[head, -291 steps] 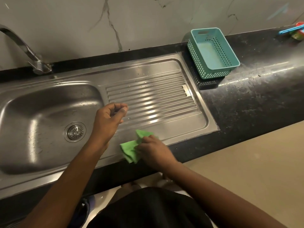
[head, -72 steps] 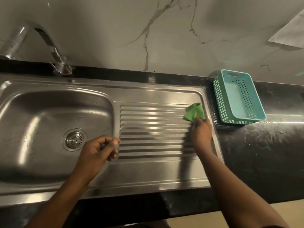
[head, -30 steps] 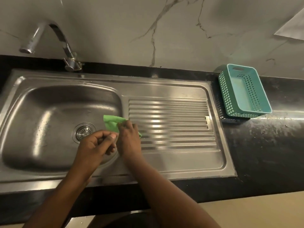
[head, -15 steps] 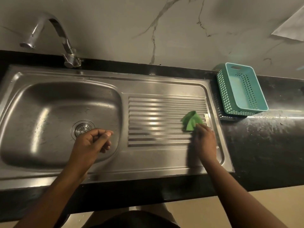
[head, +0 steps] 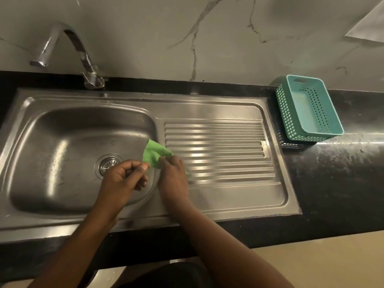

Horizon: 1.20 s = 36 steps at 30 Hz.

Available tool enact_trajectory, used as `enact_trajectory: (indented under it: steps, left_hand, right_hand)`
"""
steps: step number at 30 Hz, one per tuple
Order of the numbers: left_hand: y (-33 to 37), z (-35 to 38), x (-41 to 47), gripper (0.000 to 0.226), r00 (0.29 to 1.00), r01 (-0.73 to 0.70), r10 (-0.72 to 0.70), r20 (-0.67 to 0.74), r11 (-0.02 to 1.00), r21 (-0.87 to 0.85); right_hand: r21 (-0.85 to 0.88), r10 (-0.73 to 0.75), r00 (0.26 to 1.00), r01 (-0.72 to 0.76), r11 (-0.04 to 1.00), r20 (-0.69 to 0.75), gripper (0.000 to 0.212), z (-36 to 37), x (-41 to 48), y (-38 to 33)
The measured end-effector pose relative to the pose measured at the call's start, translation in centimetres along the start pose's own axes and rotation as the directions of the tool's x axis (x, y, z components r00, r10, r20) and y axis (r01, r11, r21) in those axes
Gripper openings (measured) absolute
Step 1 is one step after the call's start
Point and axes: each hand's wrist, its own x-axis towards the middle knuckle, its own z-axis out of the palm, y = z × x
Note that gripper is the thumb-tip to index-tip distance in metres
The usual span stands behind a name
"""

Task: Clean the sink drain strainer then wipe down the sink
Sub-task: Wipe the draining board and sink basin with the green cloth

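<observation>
A stainless-steel sink [head: 228,196] set into a black countertop [head: 342,183] is seen from above. A green cloth [head: 154,152] is gripped by the right hand [head: 173,175] and pressed against the left edge of the ribbed drainboard [head: 218,146], just beside the basin's right rim. The left hand [head: 122,179] is held over the basin with its fingers curled inward and the thumb laid against the forefinger; nothing is seen in it. The round drain strainer [head: 108,165] is seated in the basin floor, just left of that hand. A curved tap [head: 68,44] is mounted behind the basin. A teal perforated basket [head: 309,113] is stacked on a darker basket [head: 295,144] right of the drainboard, below a veined marble wall [head: 228,38].
</observation>
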Motion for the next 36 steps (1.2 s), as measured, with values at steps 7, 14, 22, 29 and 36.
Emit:
enact_trajectory:
  steps: [7,14,22,29,36]
  left_hand:
    - [0.8,0.8,0.0,0.014,0.999,-0.023,0.023,0.022,1.0,-0.012]
    - [1.0,1.4,-0.3,0.014,0.999,-0.009,0.009,0.051,1.0,-0.005]
    - [0.4,1.0,-1.0,0.014,1.0,0.006,-0.006,0.025,1.0,-0.016]
    - [0.3,0.4,-0.8,0.013,1.0,-0.027,0.027,-0.004,0.999,0.021]
    - [0.2,0.2,-0.6,0.016,0.999,-0.049,0.049,-0.001,0.998,0.037]
  right_hand:
    - [-0.14,-0.137,0.987,0.125,0.982,-0.085,0.023,-6.3,-1.5,9.2]
    - [-0.174,0.211,0.932,-0.27,0.947,-0.296,0.015,-13.1,-1.1,17.9]
    - [-0.1,0.073,0.981,-0.092,0.991,-0.178,0.02,-3.9,-1.4,6.8]
    - [-0.016,-0.181,0.981,0.183,0.983,0.073,0.026,0.4,-2.0,0.2]
    - [-0.055,-0.325,0.9,0.355,0.933,0.291,0.043,1.0,-5.3,-0.7]
